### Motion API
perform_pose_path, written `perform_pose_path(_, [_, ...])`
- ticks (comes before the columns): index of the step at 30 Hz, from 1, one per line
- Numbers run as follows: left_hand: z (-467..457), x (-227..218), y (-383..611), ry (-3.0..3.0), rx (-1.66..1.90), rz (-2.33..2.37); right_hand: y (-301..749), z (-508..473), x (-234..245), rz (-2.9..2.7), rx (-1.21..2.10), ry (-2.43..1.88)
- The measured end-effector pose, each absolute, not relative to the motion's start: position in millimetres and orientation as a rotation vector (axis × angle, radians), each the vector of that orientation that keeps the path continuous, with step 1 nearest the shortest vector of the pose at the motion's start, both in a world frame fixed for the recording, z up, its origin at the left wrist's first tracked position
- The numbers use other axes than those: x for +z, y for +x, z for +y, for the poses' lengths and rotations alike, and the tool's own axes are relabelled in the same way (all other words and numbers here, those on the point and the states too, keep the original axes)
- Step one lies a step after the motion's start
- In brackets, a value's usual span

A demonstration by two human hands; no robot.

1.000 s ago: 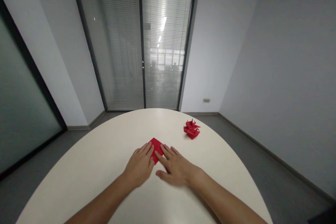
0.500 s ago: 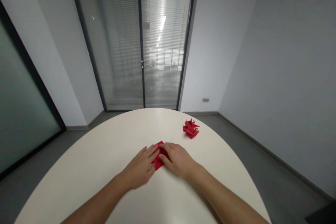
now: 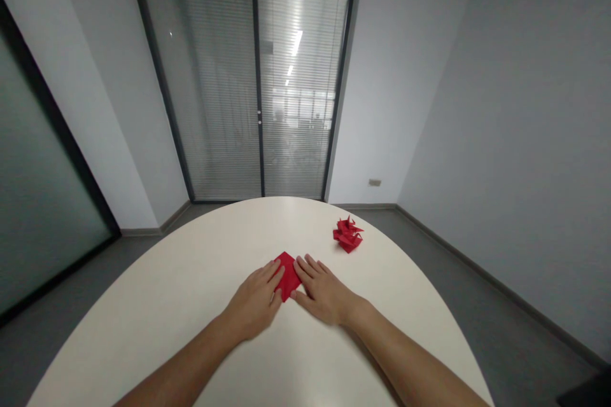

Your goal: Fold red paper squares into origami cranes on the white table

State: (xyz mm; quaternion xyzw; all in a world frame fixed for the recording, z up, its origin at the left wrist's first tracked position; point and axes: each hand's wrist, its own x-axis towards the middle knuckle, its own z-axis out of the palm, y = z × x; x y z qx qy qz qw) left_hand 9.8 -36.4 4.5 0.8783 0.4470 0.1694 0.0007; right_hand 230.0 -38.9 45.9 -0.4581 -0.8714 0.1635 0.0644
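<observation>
A small folded red paper [image 3: 287, 273] lies flat on the white round table [image 3: 200, 280], a corner pointing away from me. My left hand [image 3: 254, 302] rests palm down at the paper's left edge, fingers stretched out and touching it. My right hand [image 3: 321, 289] lies flat at the paper's right edge, fingers extended and pressing on it. Neither hand grips anything.
A heap of folded red paper figures [image 3: 348, 234] sits further back on the table, to the right. Beyond the table's far edge are grey floor, a glass door with blinds [image 3: 258, 89] and grey walls.
Half a second ago my right hand was curled over the paper's top, folding it. Now its fingers are stretched flat at the right edge and the paper lies flat again.
</observation>
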Motion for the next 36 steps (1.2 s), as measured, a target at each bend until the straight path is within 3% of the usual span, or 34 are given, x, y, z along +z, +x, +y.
perform_pose_path(9, [-31, 2, 12, 2.732, 0.494, 1.636, 228, -39, 53, -2.773, 0.496, -1.017])
perform_pose_path(16, [-34, 3, 8, 2.697, 0.523, 1.46, 230, -36, 59, -2.736, 0.424, -0.846])
perform_pose_path(26, [-47, 11, 8, 2.665, 0.511, 1.421, 234, -33, 45, -2.534, 0.252, -1.243])
perform_pose_path(36, [-44, 11, 12, 2.627, 0.399, 1.569, 239, -30, 43, -2.615, 0.283, -1.103])
